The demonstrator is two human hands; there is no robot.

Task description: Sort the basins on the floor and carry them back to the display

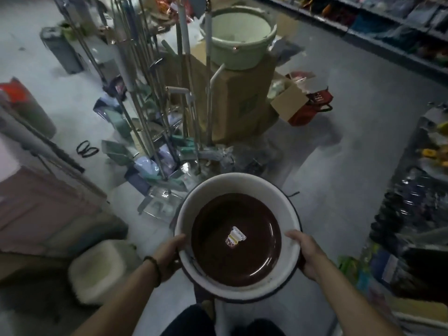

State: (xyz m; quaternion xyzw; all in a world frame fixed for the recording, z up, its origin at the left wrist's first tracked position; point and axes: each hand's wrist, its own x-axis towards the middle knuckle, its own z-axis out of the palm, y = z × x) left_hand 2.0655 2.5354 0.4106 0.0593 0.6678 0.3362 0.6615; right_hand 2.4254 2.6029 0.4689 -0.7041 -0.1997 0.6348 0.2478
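From the head view, the person stands in a dim shop aisle with a white basin (238, 183) held out at waist height in the lower centre of the frame. It is clear of the floor (339, 190) and kept level, presumably so that nothing inside it slides. The left hand (169, 255) grips the rim on the left of the picture and the right hand (308, 258) grips the opposite rim. Each thumb is hooked over the edge and the fingers are tucked underneath, a two-sided hold that suits a wide, shallow load. Inside the white one sits a glossy brown basin (218, 251) with a small sticker (235, 236) at its middle. In this light I cannot tell whether it is a separate basin nested there or just the painted bottom, so I count one carried basin for certain, perhaps two. A third, a pale green basin (242, 27), stands in the upper centre on a tall cardboard box (242, 105), probably the display. Two hands, both busy, with one bracelet (155, 267) on the left wrist. To the left of the box stands one rack of mop poles (150, 93).
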